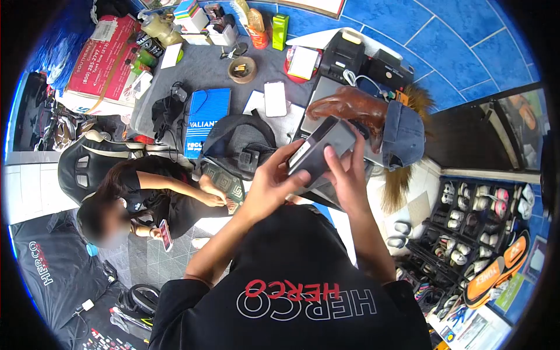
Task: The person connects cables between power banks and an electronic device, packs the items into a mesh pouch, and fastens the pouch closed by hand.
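Two-hand grip: left hand (273, 185) and right hand (349, 179) grasp the grey box (319, 151).
Grey box: raised, near right of the worktop (201, 73).
Progress: pick-up appears done; set-down appears not yet done.

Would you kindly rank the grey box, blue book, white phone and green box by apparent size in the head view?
1. Grey box and blue book: unranked, as they look alike and the grey box is nearer the camera
2. White phone
3. Green box
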`<state>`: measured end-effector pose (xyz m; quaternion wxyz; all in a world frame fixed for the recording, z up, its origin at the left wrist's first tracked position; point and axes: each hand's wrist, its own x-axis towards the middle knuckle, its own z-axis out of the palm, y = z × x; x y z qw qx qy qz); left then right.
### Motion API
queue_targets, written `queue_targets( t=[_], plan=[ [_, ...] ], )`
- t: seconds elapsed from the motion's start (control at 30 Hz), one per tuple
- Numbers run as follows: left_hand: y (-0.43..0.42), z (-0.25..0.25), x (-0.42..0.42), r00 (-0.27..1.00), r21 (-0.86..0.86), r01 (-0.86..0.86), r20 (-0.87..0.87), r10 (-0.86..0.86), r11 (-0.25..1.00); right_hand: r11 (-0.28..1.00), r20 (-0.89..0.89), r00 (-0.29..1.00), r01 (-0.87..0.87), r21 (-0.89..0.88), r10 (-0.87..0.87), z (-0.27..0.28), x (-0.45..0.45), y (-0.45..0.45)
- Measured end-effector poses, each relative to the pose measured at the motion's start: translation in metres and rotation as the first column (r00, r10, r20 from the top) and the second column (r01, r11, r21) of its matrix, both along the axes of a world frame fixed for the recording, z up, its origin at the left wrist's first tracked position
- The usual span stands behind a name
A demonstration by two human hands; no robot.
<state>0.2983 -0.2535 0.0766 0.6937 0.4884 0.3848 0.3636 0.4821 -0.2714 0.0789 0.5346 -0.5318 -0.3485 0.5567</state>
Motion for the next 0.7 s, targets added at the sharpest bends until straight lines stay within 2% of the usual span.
queue_targets(
  t=[0.07, 0.1, 0.13, 0.2, 0.23, 0.27, 0.33, 0.4, 0.47, 0.5, 0.53, 0.63, 0.67, 0.7],
  plan=[
    [-0.006, 0.009, 0.006, 0.954, 0.348, -0.007, -0.279, 0.110, 0.937, 0.987, -0.140, 0.988, -0.035, 0.159, 0.058, -0.038, 0.003, -0.002],
    [-0.010, 0.006, 0.008, 0.951, 0.325, -0.083, -0.256, 0.172, 0.942, 0.980, 0.160, 0.975, -0.170, 0.100, 0.153, -0.064, 0.004, 0.000],
    [-0.012, 0.003, 0.008, 0.950, 0.330, -0.092, -0.253, 0.182, 0.940, 0.974, 0.188, 0.964, -0.209, 0.092, 0.189, -0.063, 0.003, 0.002],
    [-0.014, -0.001, 0.005, 0.859, 0.643, -0.090, -0.336, 0.386, 0.760, 0.956, 0.243, 0.935, -0.284, 0.076, 0.259, -0.057, 0.001, 0.007],
    [-0.013, -0.003, 0.003, 0.835, 0.735, -0.088, -0.314, 0.452, 0.673, 0.935, 0.013, 0.950, -0.309, 0.175, 0.312, -0.047, -0.002, 0.011],
    [-0.010, -0.007, -0.002, 0.833, 0.736, -0.092, -0.312, 0.457, 0.671, 0.916, -0.062, 0.938, -0.316, 0.245, 0.341, -0.047, -0.006, 0.015],
    [-0.002, -0.013, -0.013, 0.807, 0.839, -0.078, -0.263, 0.529, 0.538, 0.869, -0.212, 0.883, -0.322, 0.376, 0.419, -0.036, -0.018, 0.024],
    [0.004, -0.014, -0.024, 0.786, 0.844, -0.101, -0.256, 0.563, 0.526, 0.925, -0.155, 0.926, -0.305, 0.227, 0.343, -0.017, -0.033, 0.032],
    [0.014, -0.013, -0.040, 0.797, 0.801, -0.118, -0.277, 0.537, 0.587, 0.941, -0.094, 0.943, -0.305, 0.146, 0.320, -0.031, -0.045, 0.048],
    [0.023, -0.021, -0.047, 0.786, 0.832, -0.160, -0.218, 0.578, 0.532, 0.947, -0.064, 0.948, -0.304, 0.106, 0.312, -0.038, -0.051, 0.056],
    [0.028, -0.021, -0.057, 0.788, 0.760, -0.182, -0.266, 0.555, 0.624, 0.934, 0.023, 0.941, -0.337, 0.121, 0.337, -0.045, -0.060, 0.068],
    [0.060, -0.041, -0.084, 0.726, 0.711, -0.193, -0.360, 0.586, 0.676, 0.915, 0.083, 0.929, -0.368, 0.164, 0.359, -0.062, -0.101, 0.113],
    [0.073, -0.046, -0.096, 0.755, 0.634, -0.257, -0.339, 0.561, 0.729, 0.908, 0.103, 0.925, -0.378, 0.180, 0.365, -0.063, -0.115, 0.127],
    [0.089, -0.048, -0.113, 0.775, 0.559, -0.323, -0.307, 0.553, 0.763, 0.929, 0.112, 0.932, -0.356, 0.099, 0.345, -0.056, -0.132, 0.143]
  ],
)
